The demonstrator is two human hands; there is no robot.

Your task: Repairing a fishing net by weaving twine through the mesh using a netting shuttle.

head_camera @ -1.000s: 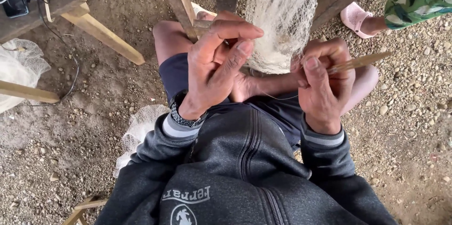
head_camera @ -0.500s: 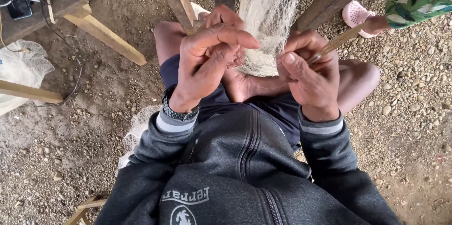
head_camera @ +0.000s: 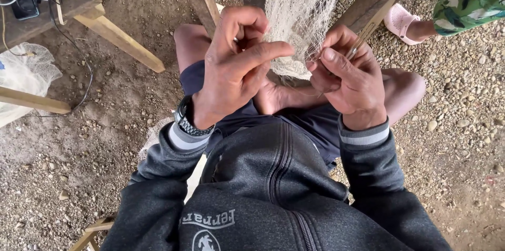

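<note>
- Head view shows the left hand [head_camera: 236, 67] raised before the pale, fine-meshed fishing net [head_camera: 302, 14], its fingers [head_camera: 263, 54] pinched together on a few strands at the net's lower left edge.
- The right hand [head_camera: 350, 80] has its fingers clamped on a slim tan wooden netting needle [head_camera: 368, 27], which slants up and to the right, its lower tip at the mesh.
- The net hangs bunched between the two hands, just above the person's bare knees, its bottom gathered near a bare foot [head_camera: 273, 98].
- By the look of it, the net is light, soft and limp, and its thin twine could snag or slip; it is best held by pinching a single mesh or knot close to the working spot.
- A dark wristwatch [head_camera: 187, 122] sits on the left wrist, above grey hooded-jacket sleeves.
- Farther out lie the gravel ground [head_camera: 463, 140], pale wooden beams [head_camera: 121, 38], and another person's pink sandal [head_camera: 400, 19] at upper right.
</note>
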